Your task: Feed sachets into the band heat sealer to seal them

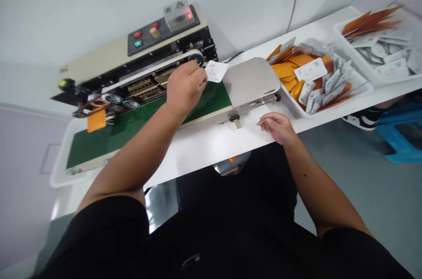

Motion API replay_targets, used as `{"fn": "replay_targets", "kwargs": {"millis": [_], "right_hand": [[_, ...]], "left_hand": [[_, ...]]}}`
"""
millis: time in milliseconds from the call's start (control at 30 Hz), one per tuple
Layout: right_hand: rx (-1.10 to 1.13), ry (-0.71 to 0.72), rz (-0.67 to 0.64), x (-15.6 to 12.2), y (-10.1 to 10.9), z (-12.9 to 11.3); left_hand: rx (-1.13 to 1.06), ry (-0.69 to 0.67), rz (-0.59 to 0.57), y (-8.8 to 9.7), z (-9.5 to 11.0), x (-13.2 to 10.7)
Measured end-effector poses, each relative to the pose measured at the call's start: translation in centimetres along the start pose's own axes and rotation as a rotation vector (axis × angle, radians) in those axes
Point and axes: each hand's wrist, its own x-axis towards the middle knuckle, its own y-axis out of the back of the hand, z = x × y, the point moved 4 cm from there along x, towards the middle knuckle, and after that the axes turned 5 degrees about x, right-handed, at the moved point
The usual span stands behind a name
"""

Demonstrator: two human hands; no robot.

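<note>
My left hand (pixel 186 85) pinches a small white printed sachet (pixel 216 71) by its left edge, at the infeed end of a band sealing machine (pixel 108 63). The green conveyor belt (pixel 211 102) runs under that hand. An orange sachet (pixel 96 121) hangs at the machine's far left end, by the rollers. Just in front of the metal plate (pixel 252 79), my right hand (pixel 278 128) is at the white table with loosely bent fingers and nothing visible in it. To its upper right stands a white bin (pixel 311 114) heaped with orange and white sachets.
A second white bin (pixel 395 80) of sachets stands at the far right. Buttons and a clear box (pixel 179 14) with a red light top the machine. Another white tray (pixel 59 169) sits under the belt's left end. A blue stool (pixel 400 132) and a person's shoe (pixel 361 120) are below, right.
</note>
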Motion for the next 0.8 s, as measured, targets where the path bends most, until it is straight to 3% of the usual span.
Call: {"fn": "replay_targets", "kwargs": {"millis": [200, 400, 567, 633, 700, 800], "right_hand": [[-0.016, -0.001, 0.002, 0.1, 0.3, 0.1], [-0.008, -0.007, 0.010, 0.0, 0.3, 0.0], [-0.026, -0.003, 0.011, 0.0, 0.2, -0.1], [-0.036, -0.005, 0.012, -0.1, 0.2, -0.1], [-0.045, -0.012, 0.020, -0.2, 0.1, -0.2], [-0.045, -0.017, 0.041, -0.2, 0.0, -0.2]], "left_hand": [[0.188, 0.033, -0.049, -0.7, -0.5, 0.7], [0.151, 0.092, -0.107, -0.5, -0.6, -0.1], [0.093, 0.171, -0.171, -1.0, -2.3, -0.6], [0.064, 0.183, -0.146, -0.3, -2.6, -1.1], [0.038, 0.155, -0.063, 1.3, -1.6, -2.3], [-0.009, 0.044, 0.049, 4.2, 2.8, -5.9]]}}
